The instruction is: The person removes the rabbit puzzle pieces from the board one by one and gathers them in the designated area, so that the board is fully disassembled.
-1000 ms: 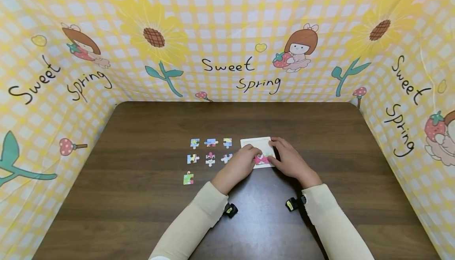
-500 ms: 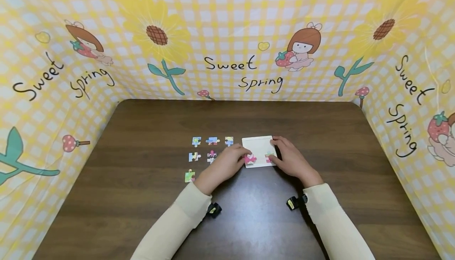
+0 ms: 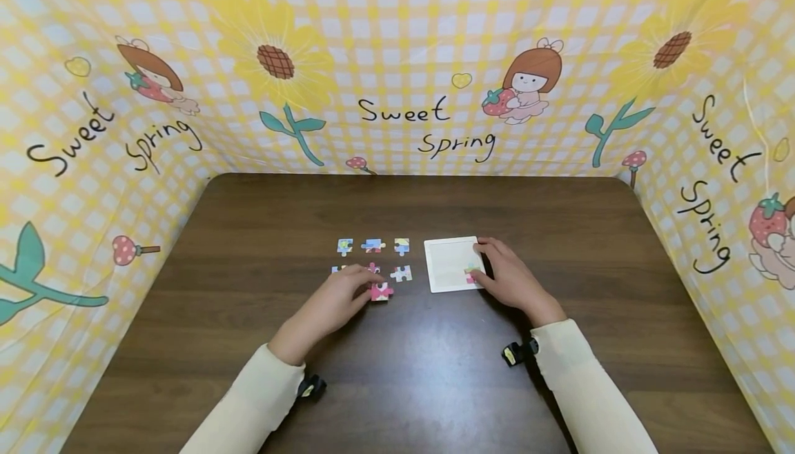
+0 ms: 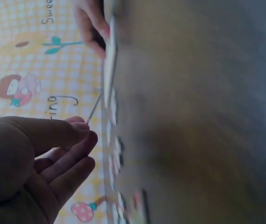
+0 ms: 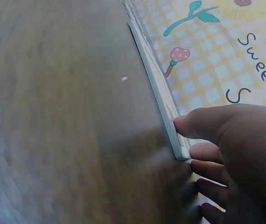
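My left hand (image 3: pixel 334 300) pinches a pink-and-white jigsaw piece (image 3: pixel 381 292) between thumb and fingertips, over the loose pieces. In the left wrist view that piece (image 4: pixel 95 107) is seen edge-on, off the table. The right hand (image 3: pixel 511 276) holds the right side of a white puzzle tray (image 3: pixel 437 287), which lies flat. Its thumb (image 5: pixel 198 122) rests on top near the corner, and the other fingers lie along the outer edge. One green-and-pink piece (image 3: pixel 469 277) sits in the tray's lower right corner, partly under the thumb.
Left of the tray lie loose jigsaw pieces, among them a blue one (image 3: pixel 373 245), a yellow-and-blue one (image 3: pixel 401 246) and a pale one (image 3: pixel 401 273). My left hand covers others. A patterned cloth (image 3: pixel 397 40) walls in the brown table (image 3: pixel 410 385) at the back and sides.
My left hand has lifted the pink-and-white piece out of the tray and carried it left over the loose pieces. The right hand stays at the tray's edge.
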`<state>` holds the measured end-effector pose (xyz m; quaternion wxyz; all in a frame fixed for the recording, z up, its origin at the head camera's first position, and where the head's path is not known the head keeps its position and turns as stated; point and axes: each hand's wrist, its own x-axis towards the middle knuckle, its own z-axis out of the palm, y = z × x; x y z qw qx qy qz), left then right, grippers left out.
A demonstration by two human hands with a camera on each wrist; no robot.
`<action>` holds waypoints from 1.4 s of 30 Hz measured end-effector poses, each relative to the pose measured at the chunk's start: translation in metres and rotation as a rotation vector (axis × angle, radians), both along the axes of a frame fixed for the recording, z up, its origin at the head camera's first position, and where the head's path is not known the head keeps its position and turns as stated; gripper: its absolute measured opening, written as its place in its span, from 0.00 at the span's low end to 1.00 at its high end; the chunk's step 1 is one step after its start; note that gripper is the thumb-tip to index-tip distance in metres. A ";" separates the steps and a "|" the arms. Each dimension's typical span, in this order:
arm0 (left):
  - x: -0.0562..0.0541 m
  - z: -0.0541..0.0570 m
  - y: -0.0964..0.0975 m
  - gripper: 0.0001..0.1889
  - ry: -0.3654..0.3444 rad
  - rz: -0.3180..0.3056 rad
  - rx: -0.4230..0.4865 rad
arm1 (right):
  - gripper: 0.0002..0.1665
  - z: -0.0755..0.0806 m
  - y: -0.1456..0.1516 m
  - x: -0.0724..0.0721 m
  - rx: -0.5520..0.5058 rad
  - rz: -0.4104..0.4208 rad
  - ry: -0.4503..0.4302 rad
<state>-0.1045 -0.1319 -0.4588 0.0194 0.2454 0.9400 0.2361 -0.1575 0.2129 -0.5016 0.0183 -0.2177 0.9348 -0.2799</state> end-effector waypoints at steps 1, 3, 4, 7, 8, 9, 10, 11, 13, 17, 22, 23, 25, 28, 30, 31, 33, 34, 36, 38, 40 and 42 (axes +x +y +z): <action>0.002 -0.001 -0.003 0.13 0.000 -0.002 -0.001 | 0.33 0.000 0.000 0.000 -0.001 -0.001 0.001; 0.005 -0.004 -0.009 0.13 -0.002 -0.003 -0.004 | 0.33 0.000 0.001 0.000 -0.003 -0.003 0.001; 0.007 -0.005 -0.011 0.13 -0.005 -0.003 -0.003 | 0.33 0.000 0.001 0.000 -0.002 -0.005 0.002; 0.009 -0.009 -0.016 0.14 -0.018 0.002 -0.003 | 0.33 0.000 0.001 0.000 -0.002 -0.008 0.002; 0.010 -0.010 -0.017 0.15 -0.023 0.005 -0.011 | 0.33 0.000 0.001 0.000 -0.003 -0.008 0.000; 0.010 -0.011 -0.017 0.15 -0.029 0.008 -0.016 | 0.33 0.000 0.001 0.001 -0.005 -0.009 -0.002; 0.011 -0.011 -0.018 0.15 -0.035 0.007 -0.019 | 0.33 0.000 0.001 0.001 -0.006 -0.009 -0.002; 0.011 -0.011 -0.018 0.16 -0.038 0.007 -0.023 | 0.33 0.001 0.001 0.001 -0.010 -0.009 -0.005; 0.012 -0.011 -0.019 0.16 -0.037 0.002 -0.024 | 0.33 0.001 0.000 0.002 -0.014 -0.009 -0.007; 0.012 -0.011 -0.019 0.17 -0.024 -0.004 -0.028 | 0.33 0.002 0.000 0.002 -0.016 -0.009 -0.007; 0.013 -0.012 -0.020 0.18 -0.020 -0.013 -0.039 | 0.33 0.001 0.000 0.001 -0.018 -0.010 -0.007; 0.013 -0.012 -0.020 0.18 -0.019 -0.016 -0.041 | 0.33 0.001 0.000 0.000 -0.017 -0.011 -0.006; 0.013 -0.012 -0.020 0.18 -0.013 -0.026 -0.054 | 0.33 0.001 0.000 0.001 -0.017 -0.014 -0.005; 0.013 -0.014 -0.020 0.18 -0.006 -0.044 -0.068 | 0.33 0.000 -0.001 0.001 -0.012 -0.015 -0.007; 0.014 -0.014 -0.021 0.17 -0.007 -0.054 -0.068 | 0.33 0.000 -0.001 0.001 -0.011 -0.014 -0.009; 0.014 -0.014 -0.021 0.17 -0.007 -0.057 -0.068 | 0.34 0.000 -0.001 0.002 -0.011 -0.014 -0.009; 0.014 -0.013 -0.021 0.17 -0.008 -0.059 -0.071 | 0.34 0.000 -0.002 0.002 -0.011 -0.012 -0.008; 0.014 -0.012 -0.021 0.17 -0.009 -0.058 -0.074 | 0.33 0.000 -0.002 0.002 -0.012 -0.011 -0.006; 0.014 -0.008 -0.019 0.17 -0.026 -0.051 -0.085 | 0.33 0.000 -0.002 0.002 -0.015 -0.009 -0.003; 0.012 -0.002 -0.014 0.18 -0.048 -0.045 -0.098 | 0.33 0.000 -0.001 0.002 -0.016 -0.007 0.000; 0.010 0.003 -0.007 0.19 -0.070 -0.049 -0.107 | 0.33 0.001 -0.001 0.002 -0.015 -0.007 0.004; 0.007 0.008 0.002 0.21 -0.081 -0.059 -0.114 | 0.33 0.001 -0.002 0.002 -0.011 -0.005 0.007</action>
